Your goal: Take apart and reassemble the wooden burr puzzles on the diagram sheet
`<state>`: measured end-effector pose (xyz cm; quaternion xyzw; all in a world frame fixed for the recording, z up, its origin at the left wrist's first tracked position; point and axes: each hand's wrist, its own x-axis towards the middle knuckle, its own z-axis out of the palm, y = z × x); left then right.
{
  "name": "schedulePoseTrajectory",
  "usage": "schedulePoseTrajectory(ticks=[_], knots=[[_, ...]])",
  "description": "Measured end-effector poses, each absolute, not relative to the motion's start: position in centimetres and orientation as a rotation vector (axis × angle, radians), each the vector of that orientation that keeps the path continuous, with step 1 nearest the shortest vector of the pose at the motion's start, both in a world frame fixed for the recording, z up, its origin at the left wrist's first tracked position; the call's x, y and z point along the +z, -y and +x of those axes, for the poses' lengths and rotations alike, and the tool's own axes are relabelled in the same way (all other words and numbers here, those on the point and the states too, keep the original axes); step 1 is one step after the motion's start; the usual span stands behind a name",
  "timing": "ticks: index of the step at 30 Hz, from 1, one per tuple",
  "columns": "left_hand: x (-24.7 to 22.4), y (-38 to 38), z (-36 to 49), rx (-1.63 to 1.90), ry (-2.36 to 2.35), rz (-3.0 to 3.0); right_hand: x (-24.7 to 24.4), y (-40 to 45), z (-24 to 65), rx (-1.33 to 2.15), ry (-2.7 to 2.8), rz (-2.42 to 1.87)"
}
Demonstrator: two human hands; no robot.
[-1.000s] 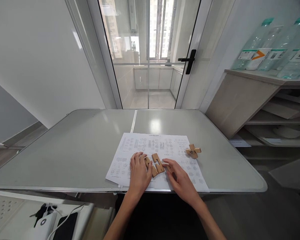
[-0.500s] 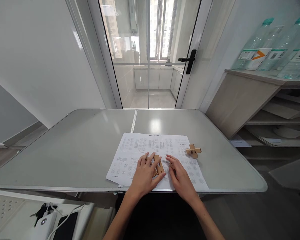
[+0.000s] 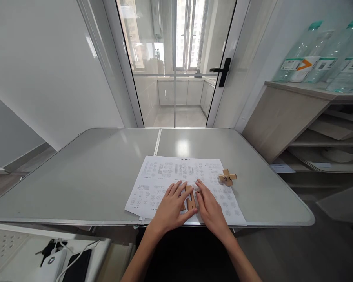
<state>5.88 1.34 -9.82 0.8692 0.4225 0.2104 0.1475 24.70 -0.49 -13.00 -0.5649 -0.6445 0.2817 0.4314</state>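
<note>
Printed sheets with small diagrams (image 3: 153, 184) lie at the table's near edge. On them, notched wooden pieces (image 3: 190, 199) lie side by side between my hands. My left hand (image 3: 171, 205) rests over their left side with fingers spread, its thumb touching the near end of one piece. Close on the right is my right hand (image 3: 211, 207), its fingers slightly apart and curved along the pieces; anything beneath it is hidden. A cross-shaped joined wooden block (image 3: 228, 177) sits at the sheets' right edge.
The grey table (image 3: 76, 176) extends to both sides. At lower left, a white stand (image 3: 101, 250) holds a phone (image 3: 78, 266), a white device (image 3: 53, 264), cable and keys. Plastic bottles (image 3: 317, 58) top a shelf (image 3: 288, 113) at right. A glass door stands ahead.
My left hand and the wooden pieces have shifted slightly right. My right hand has moved a little left, closer to them, and the piece seen under it before is now hidden.
</note>
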Motion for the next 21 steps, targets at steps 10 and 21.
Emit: schedulePoseTrajectory(ticks=[10, 21], knots=[[-9.4, -1.3, 6.4, 0.572, -1.19, 2.53, -11.4, 0.7, 25.4, 0.872, 1.224, -1.413], [-9.6, -1.5, 9.2, 0.491, -1.106, 2.605, -11.5, 0.7, 25.5, 0.857, 1.226, -1.4]])
